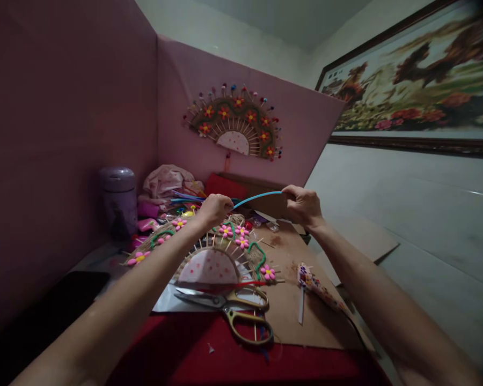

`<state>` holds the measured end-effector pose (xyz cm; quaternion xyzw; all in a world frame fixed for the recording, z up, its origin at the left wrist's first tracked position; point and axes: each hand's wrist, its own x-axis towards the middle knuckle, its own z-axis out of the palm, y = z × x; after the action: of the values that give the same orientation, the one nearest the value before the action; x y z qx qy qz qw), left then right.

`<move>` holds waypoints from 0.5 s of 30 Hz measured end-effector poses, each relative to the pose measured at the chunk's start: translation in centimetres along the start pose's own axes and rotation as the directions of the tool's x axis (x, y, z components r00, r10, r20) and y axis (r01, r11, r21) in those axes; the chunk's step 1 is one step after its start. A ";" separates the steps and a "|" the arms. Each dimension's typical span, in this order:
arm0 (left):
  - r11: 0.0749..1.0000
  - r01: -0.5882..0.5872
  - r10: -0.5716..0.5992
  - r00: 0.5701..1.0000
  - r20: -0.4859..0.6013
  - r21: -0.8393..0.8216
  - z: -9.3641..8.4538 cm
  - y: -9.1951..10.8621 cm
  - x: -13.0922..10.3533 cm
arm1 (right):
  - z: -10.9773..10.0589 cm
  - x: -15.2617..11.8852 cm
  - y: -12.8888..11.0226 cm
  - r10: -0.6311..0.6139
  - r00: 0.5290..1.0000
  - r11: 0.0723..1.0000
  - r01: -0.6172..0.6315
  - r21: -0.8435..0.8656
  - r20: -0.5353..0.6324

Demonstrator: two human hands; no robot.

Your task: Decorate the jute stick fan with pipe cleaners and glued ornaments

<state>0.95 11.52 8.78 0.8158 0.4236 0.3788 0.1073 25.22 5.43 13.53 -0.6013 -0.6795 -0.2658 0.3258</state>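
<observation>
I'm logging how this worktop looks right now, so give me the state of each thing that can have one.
Left hand: closed on the blue strip
Right hand: closed on the strip's other end
Blue strip: stretched between hands, slightly bowed
Scissors: lying down, blades slightly apart
Purple tumbler: upright, lid on

- A purple tumbler [119,206] is stood left of the fingers [226,202].
- A pink cloth [167,181] is bunched beyond them, leftward.
- A framed picture [418,80] is hung to their upper right.

Framed pic [414,80] cut by R edge, tumbler print [121,214] prob. blurry.
</observation>
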 end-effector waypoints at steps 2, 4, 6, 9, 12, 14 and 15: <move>0.996 -0.073 0.074 0.997 0.011 -0.055 0.1 0.6 -1.6 | -1.3 -1.4 -0.5 0.019 0.999 0.999 -0.020 -0.026 -0.026; 0.988 -0.104 0.109 0.994 0.031 -0.117 0.3 1.4 -3.0 | -2.5 -2.8 -1.1 0.029 0.998 0.999 -0.031 -0.040 -0.048; 0.979 -0.100 0.110 0.993 0.049 -0.176 0.6 2.1 -4.2 | -3.5 -3.9 -1.8 0.038 0.997 0.998 -0.041 -0.044 -0.064; 0.940 -0.100 0.127 0.990 0.063 -0.325 1.2 2.7 -5.7 | -4.6 -5.3 -2.8 0.062 0.994 0.997 -0.066 -0.041 -0.085; 0.891 -0.070 0.116 0.990 0.076 -0.448 1.9 2.9 -6.8 | -5.2 -6.3 -3.5 0.098 0.991 0.995 -0.101 -0.022 -0.087; 0.900 -0.045 0.083 0.994 0.069 -0.434 2.1 2.9 -7.4 | -5.3 -6.8 -3.8 0.129 0.989 0.992 -0.129 0.007 -0.068; 0.916 -0.041 0.068 0.996 0.053 -0.400 2.1 2.8 -7.7 | -5.3 -7.1 -3.9 0.149 0.987 0.989 -0.148 0.025 -0.052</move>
<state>1.45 4.13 4.67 0.8005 0.3110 0.4329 0.2741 22.43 -3.68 11.68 -0.6396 -0.6263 -0.2498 0.3691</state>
